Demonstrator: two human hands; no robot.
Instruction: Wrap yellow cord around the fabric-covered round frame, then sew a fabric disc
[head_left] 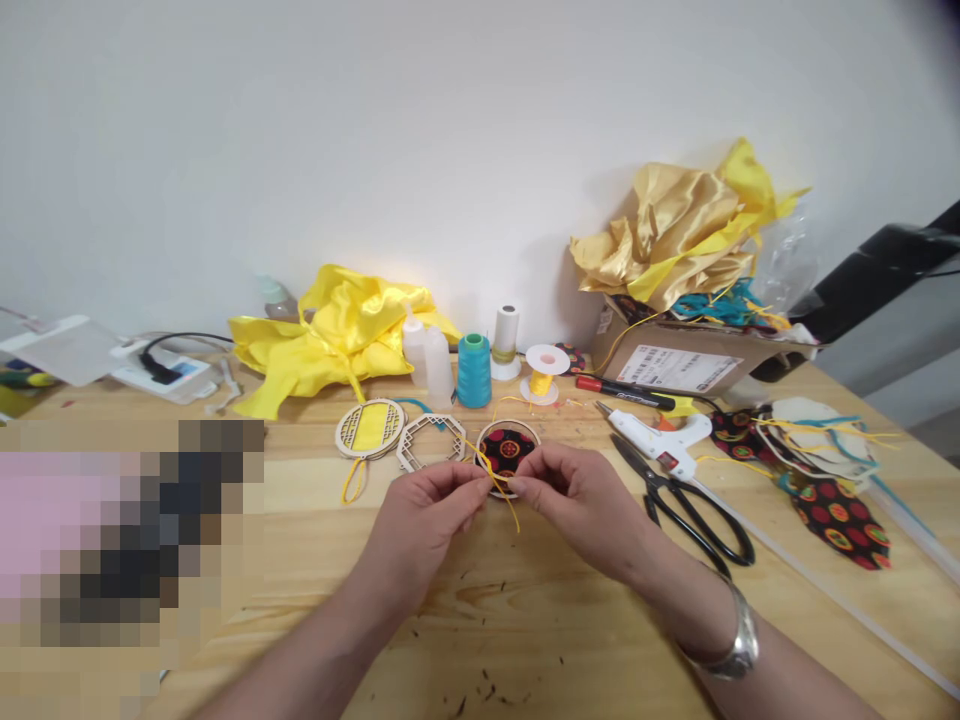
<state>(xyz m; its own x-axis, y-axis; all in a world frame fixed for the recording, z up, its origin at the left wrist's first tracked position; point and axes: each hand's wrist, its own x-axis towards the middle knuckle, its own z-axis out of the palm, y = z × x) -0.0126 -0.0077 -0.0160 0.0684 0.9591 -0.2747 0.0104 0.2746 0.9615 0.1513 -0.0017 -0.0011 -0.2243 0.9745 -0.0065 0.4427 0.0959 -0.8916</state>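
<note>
A round wooden frame [537,432] backed with dark patterned fabric [507,450] sits in front of me at mid-table. Over its near edge, my left hand [435,510] pinches yellow cord [512,510] between thumb and fingertips. From the other side my right hand [577,500] closes thumb and finger at the frame's lower right; whether it grips the cord, the rim or both is hidden. Left of them lie an octagonal lattice frame [403,446] and a round frame with yellow fabric [370,428], which has a yellow cord loop [352,482].
Black scissors [697,515] and a white glue gun [664,440] lie at right, near a marker [626,391]. Behind stand a teal thread cone [473,372], a yellow cord spool [546,372] and squeeze bottles [437,368]. A cardboard box [675,358] holds fabric; yellow satin [330,340] lies left.
</note>
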